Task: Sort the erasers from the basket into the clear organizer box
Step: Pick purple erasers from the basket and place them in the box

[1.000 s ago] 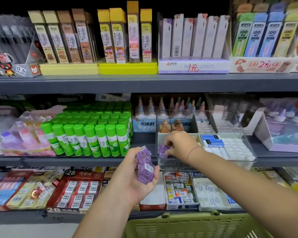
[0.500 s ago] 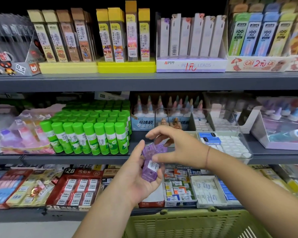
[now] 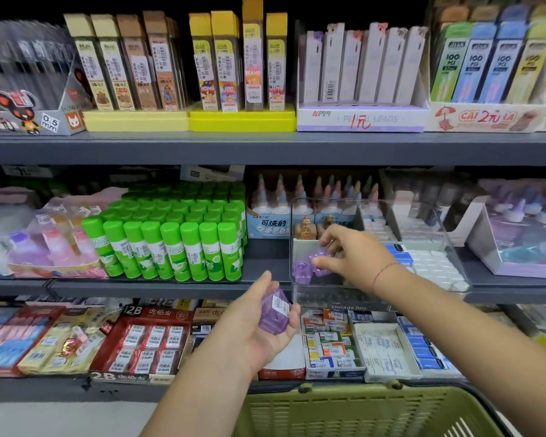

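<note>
your right hand (image 3: 355,257) pinches a purple eraser (image 3: 320,262) inside the front left section of the clear box (image 3: 328,298) on the shelf (image 3: 171,287), just beside another eraser (image 3: 301,272) lying there. your left hand (image 3: 254,329) curls its fingers round a third eraser (image 3: 275,315), near the green basket (image 3: 360,411).

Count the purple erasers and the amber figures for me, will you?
Purple erasers: 3 (one held in the left hand, one pinched by the right hand, one lying in the box)
Amber figures: 2, in the box's back compartment
Total: 5
</note>
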Motion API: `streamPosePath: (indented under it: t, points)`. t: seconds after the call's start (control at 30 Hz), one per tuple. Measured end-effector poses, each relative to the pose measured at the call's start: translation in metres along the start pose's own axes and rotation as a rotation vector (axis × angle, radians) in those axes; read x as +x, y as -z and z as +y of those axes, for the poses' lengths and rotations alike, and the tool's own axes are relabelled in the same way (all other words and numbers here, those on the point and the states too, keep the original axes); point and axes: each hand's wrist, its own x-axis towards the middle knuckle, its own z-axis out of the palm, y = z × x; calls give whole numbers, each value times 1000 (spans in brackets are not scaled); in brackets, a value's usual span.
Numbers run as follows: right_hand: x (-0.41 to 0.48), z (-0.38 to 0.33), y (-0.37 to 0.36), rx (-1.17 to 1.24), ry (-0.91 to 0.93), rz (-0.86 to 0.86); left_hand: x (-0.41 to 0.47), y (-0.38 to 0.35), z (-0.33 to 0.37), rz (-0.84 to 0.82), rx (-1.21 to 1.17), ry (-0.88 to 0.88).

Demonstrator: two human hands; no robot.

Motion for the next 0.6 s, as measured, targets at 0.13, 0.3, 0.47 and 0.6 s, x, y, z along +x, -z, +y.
streamPosePath:
  t: [0.13,0.3,0.47,0.6]
  points:
    - [6,2,-14,-243,-24,22,1,-2,-1,7,-5,-2]
    - [12,3,-22,-468,-10,66,1,0,1,19,-9,-7]
    - [15,7,-25,-462,19,58,1,-2,0,18,-6,-8]
    - [17,13,-15,-378,42,109,1,-2,0,16,-4,-10]
